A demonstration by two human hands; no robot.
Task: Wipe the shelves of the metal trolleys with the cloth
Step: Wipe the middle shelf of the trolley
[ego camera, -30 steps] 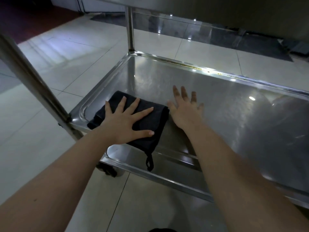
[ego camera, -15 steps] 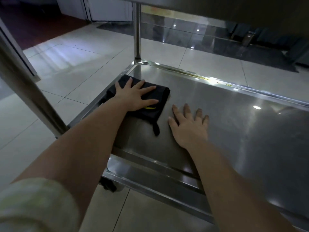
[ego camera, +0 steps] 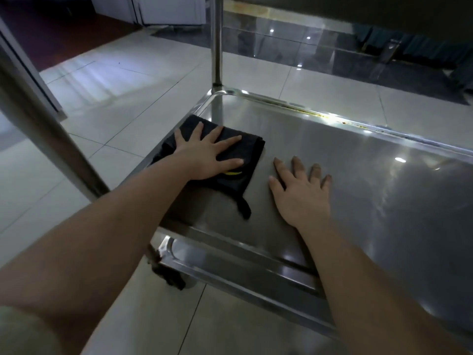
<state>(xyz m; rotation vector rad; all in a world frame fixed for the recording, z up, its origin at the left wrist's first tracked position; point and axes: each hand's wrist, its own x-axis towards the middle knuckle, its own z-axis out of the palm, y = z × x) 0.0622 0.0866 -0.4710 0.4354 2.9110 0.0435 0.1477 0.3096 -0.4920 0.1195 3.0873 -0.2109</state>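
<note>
A folded black cloth [ego camera: 252, 152] with a small yellow mark lies at the far left end of the metal trolley's lower shelf [ego camera: 358, 175]. My left hand [ego camera: 207, 155] presses flat on top of the cloth, fingers spread. A loop of the cloth trails toward me. My right hand [ego camera: 299, 193] rests flat on the bare steel just right of the cloth, fingers spread, holding nothing.
Upright trolley posts stand at the far left corner [ego camera: 217, 47] and the near left [ego camera: 43, 129]. An upper shelf [ego camera: 358, 11] overhangs at the top. A black caster [ego camera: 169, 274] sits under the near corner. Pale floor tiles surround the trolley, with cabinets at the back.
My left hand has slid the cloth from the near left edge of the shelf toward the far left corner. My right hand stays planted on the steel.
</note>
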